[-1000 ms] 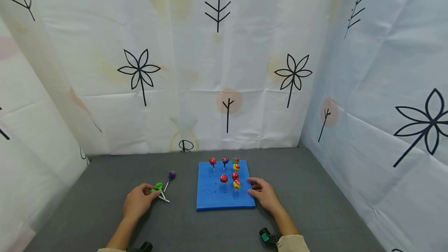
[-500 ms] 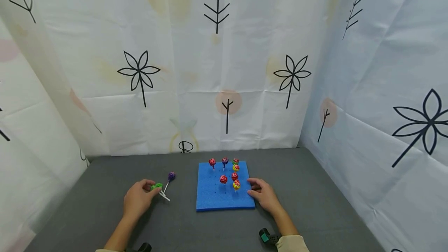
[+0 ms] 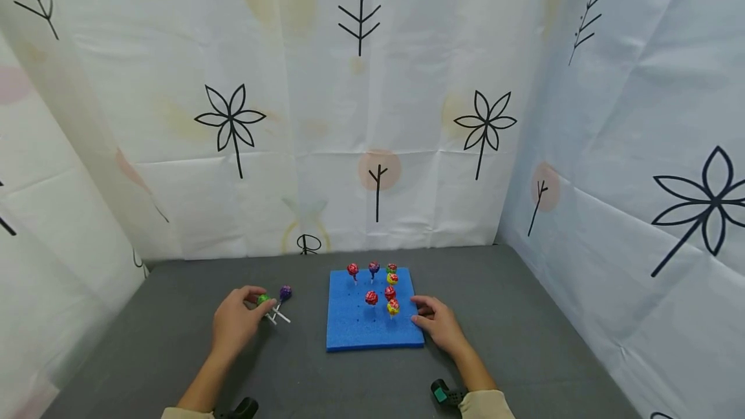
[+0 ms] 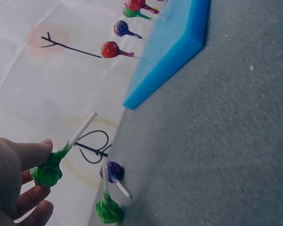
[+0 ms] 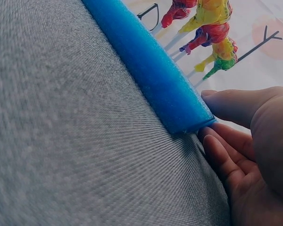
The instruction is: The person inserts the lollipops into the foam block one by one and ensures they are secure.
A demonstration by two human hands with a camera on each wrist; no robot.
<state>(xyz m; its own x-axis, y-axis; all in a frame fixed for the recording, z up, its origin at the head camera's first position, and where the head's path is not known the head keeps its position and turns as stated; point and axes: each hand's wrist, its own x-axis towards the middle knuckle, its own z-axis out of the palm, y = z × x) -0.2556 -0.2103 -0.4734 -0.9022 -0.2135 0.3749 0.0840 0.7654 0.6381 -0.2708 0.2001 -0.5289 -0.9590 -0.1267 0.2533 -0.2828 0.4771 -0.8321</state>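
Mostly done, apparently: seven lollipops [image 3: 371,297] in lower-centre board [image 3: 349,327]; left hand [image 3: 235,319] pinches green one [image 4: 48,172], right hand [image 3: 440,325] grips board; two loose ones [image 3: 285,293], lower left.

A: Site type?
B: Fabric-walled booth [image 3: 628,121], lab-like; cannot tell what surrounds it.
A: Observed basis?
B: Cloth walls [image 3: 431,205] printed with line-drawn flowers [image 3: 231,119], beyond the hands [image 3: 237,321] and to their left and right; plain grey bench [image 3: 291,377] beneath them; a black device [image 3: 446,396] at each wrist.
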